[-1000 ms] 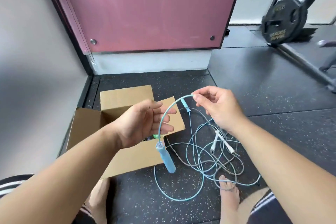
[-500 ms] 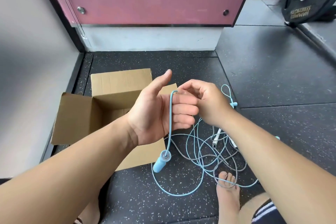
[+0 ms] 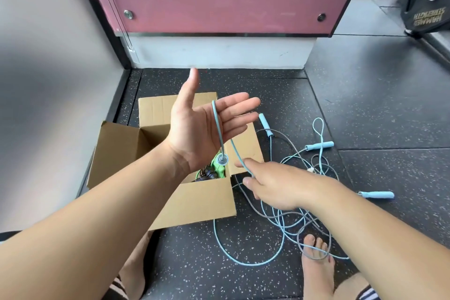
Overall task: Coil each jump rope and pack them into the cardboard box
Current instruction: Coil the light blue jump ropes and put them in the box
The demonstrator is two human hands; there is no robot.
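The blue jump rope (image 3: 217,126) is being draped over the flat, straight-fingered left hand (image 3: 197,129), above the cardboard box (image 3: 202,200). Its trailing length is being pinched by the right hand (image 3: 275,185), just below.

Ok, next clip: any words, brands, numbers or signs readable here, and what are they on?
"HAMMER STRENGTH": yellow print on the black weight plate, seen upside down.
Raised letters near the plate's top edge: cut off by the frame, not readable.
Box: no print visible.
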